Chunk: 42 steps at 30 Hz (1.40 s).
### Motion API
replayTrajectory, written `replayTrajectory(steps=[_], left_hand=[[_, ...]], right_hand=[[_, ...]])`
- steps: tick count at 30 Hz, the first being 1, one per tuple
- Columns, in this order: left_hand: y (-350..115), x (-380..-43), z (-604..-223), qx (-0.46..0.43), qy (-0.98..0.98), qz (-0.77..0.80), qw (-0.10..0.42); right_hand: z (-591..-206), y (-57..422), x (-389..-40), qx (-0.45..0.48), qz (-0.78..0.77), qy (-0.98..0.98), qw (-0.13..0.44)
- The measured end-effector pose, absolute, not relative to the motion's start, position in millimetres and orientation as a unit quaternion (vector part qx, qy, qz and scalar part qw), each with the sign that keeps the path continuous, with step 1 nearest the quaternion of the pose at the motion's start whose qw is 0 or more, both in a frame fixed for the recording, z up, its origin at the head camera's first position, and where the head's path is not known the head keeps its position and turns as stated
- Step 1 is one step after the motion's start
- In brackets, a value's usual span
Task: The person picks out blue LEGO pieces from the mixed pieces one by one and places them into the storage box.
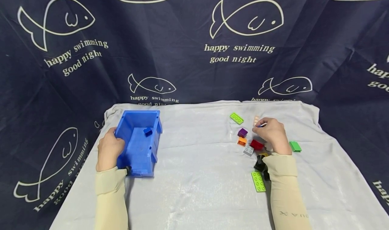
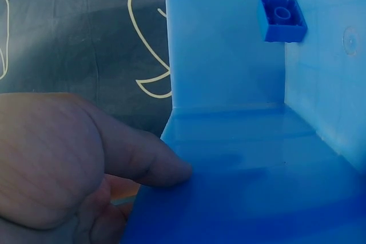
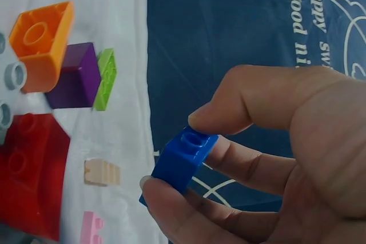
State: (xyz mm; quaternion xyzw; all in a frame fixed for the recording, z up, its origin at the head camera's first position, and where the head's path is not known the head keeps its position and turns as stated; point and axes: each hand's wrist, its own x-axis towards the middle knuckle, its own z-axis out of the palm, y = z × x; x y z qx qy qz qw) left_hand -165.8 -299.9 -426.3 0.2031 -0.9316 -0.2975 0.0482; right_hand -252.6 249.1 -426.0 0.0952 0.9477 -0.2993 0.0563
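Well forward, right hand (image 1: 272, 132) round blue brick (image 3: 178, 165)

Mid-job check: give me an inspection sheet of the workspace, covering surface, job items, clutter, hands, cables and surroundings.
Surface: white cloth, wrinkled.
Job items: blue bin holds one loose blue brick; a second blue brick is in hand.
Clutter: loose bricks around the right arm, including orange brick, purple brick, red brick, gray brick and green brick.
Hands: left hand grips the bin's left wall; right hand pinches the second blue brick.
Cables: nothing seen.
Surroundings: dark blue curtain printed with fish and lettering.
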Motion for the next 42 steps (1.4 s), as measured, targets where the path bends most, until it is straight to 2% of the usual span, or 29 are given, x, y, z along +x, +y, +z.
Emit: replayTrajectory(steps=[12,28,42], left_hand=[[-300,-165,-426,0.206,-0.931,-0.298,0.040],[-299,-164,-425,0.200,-0.931,-0.302,0.049],[-299,-164,-424,0.201,-0.930,-0.306,0.045]], right_hand=[[-417,244,-247,0.056,-0.304,0.951,0.003],[-409,235,-242,0.009,-0.314,0.949,0.004],[-399,226,-235,-0.020,-0.320,0.947,-0.018]])
